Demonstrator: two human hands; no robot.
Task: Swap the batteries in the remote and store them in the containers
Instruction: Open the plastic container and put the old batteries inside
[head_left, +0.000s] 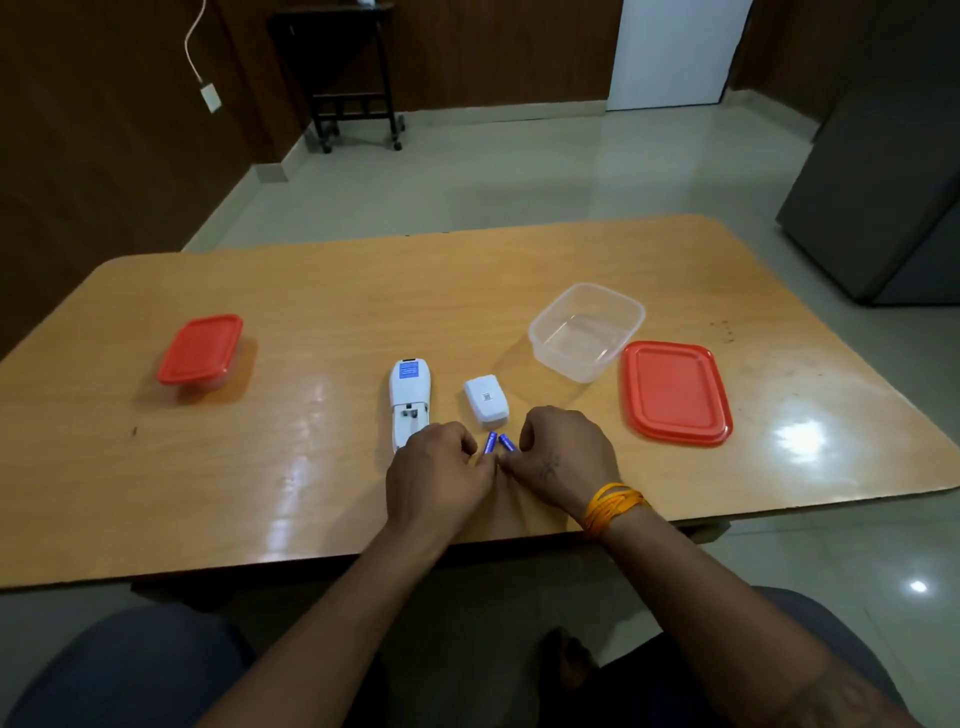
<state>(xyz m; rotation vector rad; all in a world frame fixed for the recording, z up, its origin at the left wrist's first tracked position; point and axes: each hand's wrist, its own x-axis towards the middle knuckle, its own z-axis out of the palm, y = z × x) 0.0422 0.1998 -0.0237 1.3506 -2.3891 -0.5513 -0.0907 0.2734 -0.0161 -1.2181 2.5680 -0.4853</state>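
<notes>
A white remote (410, 402) lies face down on the wooden table (311, 322), and its battery compartment is uncovered. Its white battery cover (487, 401) lies just right of it. Two blue batteries (491, 443) (507, 442) form a small V in front of the cover. My left hand (436, 470) pinches the near end of the left battery. My right hand (563, 457) pinches the near end of the right one. Both hands rest on the table with fingers curled and fingertips almost touching. An open clear container (587, 332) stands at the right, with its red lid (675, 392) lying beside it.
A second container with a red lid (200, 351) on it stands at the table's left. The near table edge runs just behind my wrists. Beyond the table are a tiled floor, a dark wheeled stand (356, 93) and a grey cabinet (883, 182) at the right.
</notes>
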